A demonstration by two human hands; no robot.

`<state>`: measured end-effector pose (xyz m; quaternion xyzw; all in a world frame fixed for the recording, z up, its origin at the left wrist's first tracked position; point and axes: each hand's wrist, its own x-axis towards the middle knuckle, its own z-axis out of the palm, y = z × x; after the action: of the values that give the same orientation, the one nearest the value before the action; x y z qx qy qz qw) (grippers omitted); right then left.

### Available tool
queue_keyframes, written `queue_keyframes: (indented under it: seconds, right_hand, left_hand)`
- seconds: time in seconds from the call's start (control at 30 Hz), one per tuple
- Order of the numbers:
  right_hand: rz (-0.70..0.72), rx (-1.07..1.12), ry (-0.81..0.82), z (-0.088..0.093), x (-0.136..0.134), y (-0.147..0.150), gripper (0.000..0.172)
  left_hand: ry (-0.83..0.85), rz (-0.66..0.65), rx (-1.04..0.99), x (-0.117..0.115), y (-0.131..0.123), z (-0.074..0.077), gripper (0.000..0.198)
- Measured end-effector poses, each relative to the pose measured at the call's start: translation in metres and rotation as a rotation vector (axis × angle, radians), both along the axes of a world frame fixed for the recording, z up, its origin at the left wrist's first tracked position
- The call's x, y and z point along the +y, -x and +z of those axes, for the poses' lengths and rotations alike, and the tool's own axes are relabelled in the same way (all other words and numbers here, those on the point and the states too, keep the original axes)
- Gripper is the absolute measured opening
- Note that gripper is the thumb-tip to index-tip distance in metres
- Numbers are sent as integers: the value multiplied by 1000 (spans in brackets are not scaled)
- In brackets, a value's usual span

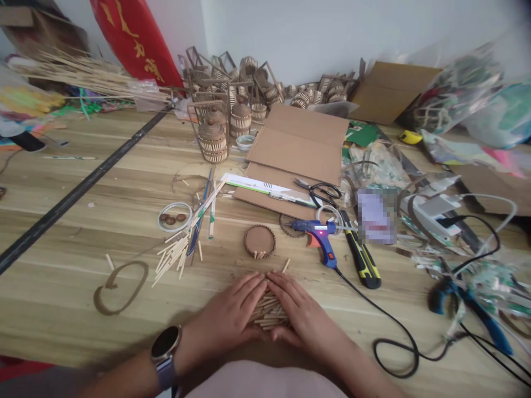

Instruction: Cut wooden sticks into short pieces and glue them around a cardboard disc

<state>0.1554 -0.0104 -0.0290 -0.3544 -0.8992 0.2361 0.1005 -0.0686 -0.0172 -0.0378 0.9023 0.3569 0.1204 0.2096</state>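
Observation:
At the table's near edge, my left hand (232, 309) and my right hand (302, 307) curve around a pile of short wooden sticks (269, 312). Their fingertips meet at the far side of the pile. Both hands touch the sticks, and the palms hide part of them. One stick (286, 265) pokes out beyond my right fingers. Just past the fingertips lies a round brown disc with a braided rim (260, 241), with a few short sticks standing at its near edge. A blue hot glue gun (321, 237) with a lit red light rests to the right.
More sticks (174, 257) lie left, beside a white ring (175, 217) holding brown beads and a brown strip loop (120, 287). A utility knife (360, 254), scissors (321, 192) and the glue gun's cord (373, 307) are right. Small lidded baskets (212, 141) and cardboard (298, 143) stand behind.

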Motion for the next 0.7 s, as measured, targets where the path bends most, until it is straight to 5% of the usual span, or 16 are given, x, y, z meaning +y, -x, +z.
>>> queue_keyframes:
  seconds: [0.17, 0.27, 0.3, 0.37, 0.53, 0.7]
  right_hand:
    - [-110, 183, -71, 12, 2, -18, 51]
    - [-557, 247, -153, 14, 19, -38, 35]
    - [-765, 245, -165, 13, 27, -45, 34]
    - [-932, 234, -185, 10, 45, -57, 39]
    - [-1006, 203, -41, 3, 77, -63, 42]
    - [-1009, 185, 56, 7, 87, -55, 40]
  left_hand:
    - [31, 99, -144, -1, 10, 6, 69]
    - [-65, 336, -223, 12, 17, 8, 51]
    - [-116, 381, -225, 19, 17, 7, 52]
    - [-180, 404, -212, 37, 16, 4, 64]
    - [-38, 372, -171, 80, 3, 1, 97]
    - [50, 286, -194, 95, -5, 2, 97]
